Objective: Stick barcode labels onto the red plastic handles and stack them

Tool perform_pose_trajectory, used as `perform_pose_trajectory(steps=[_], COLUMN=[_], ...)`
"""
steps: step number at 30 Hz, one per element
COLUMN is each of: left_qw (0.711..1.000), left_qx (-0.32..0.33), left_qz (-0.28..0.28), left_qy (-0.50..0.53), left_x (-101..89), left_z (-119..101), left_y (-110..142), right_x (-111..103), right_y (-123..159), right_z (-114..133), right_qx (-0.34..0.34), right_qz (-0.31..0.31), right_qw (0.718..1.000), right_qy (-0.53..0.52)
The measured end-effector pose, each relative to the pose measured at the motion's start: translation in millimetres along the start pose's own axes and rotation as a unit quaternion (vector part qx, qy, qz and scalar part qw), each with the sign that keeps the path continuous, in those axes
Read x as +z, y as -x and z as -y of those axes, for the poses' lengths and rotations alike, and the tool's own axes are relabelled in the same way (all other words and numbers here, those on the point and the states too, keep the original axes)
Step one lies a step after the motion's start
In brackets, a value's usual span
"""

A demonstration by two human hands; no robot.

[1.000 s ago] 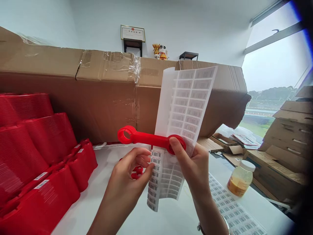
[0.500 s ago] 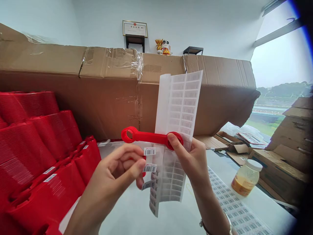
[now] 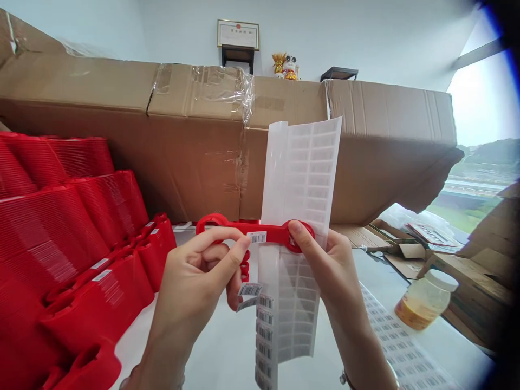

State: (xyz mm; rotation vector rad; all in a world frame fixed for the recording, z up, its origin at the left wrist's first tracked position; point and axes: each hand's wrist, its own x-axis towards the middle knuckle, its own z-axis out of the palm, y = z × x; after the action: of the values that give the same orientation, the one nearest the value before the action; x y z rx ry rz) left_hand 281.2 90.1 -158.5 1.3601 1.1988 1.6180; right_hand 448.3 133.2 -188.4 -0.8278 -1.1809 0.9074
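My left hand (image 3: 205, 271) is closed, pinching a small white barcode sticker (image 3: 257, 237) by its left end between thumb and forefinger. The sticker lies over the middle of a red plastic piece (image 3: 273, 233) with a ring at each end; whether it is pressed down I cannot tell. My right hand (image 3: 331, 260) clamps the piece's right ring under the thumb, together with a translucent label sheet (image 3: 311, 179) behind it. More barcode stickers (image 3: 249, 290) stick out near my left fingers, beside the sheet's lower left edge.
Stacks of red plastic pieces (image 3: 52, 227), some with barcode labels, stand on the left. A large cardboard box (image 3: 195, 157) spans the back. On the right are a jar with a white lid (image 3: 426, 298), another label sheet (image 3: 402, 341) and cardboard boxes (image 3: 467, 281).
My left hand has brought the pinched sticker up and right, onto the red piece's bar. The other loose stickers have shifted slightly lower. My right hand keeps its hold.
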Motion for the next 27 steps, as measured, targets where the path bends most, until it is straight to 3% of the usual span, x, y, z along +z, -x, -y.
perform_pose_trajectory(steps=[27], left_qw=[0.999], left_qx=[0.018], left_qz=[0.046], left_qy=[-0.002], left_x=[-11.1], left_z=[16.3], left_y=[-10.8], right_x=[3.2], right_y=[2.2], right_z=[8.8], right_qx=[0.022], right_qz=[-0.005], right_qw=[0.999], right_qy=[0.025])
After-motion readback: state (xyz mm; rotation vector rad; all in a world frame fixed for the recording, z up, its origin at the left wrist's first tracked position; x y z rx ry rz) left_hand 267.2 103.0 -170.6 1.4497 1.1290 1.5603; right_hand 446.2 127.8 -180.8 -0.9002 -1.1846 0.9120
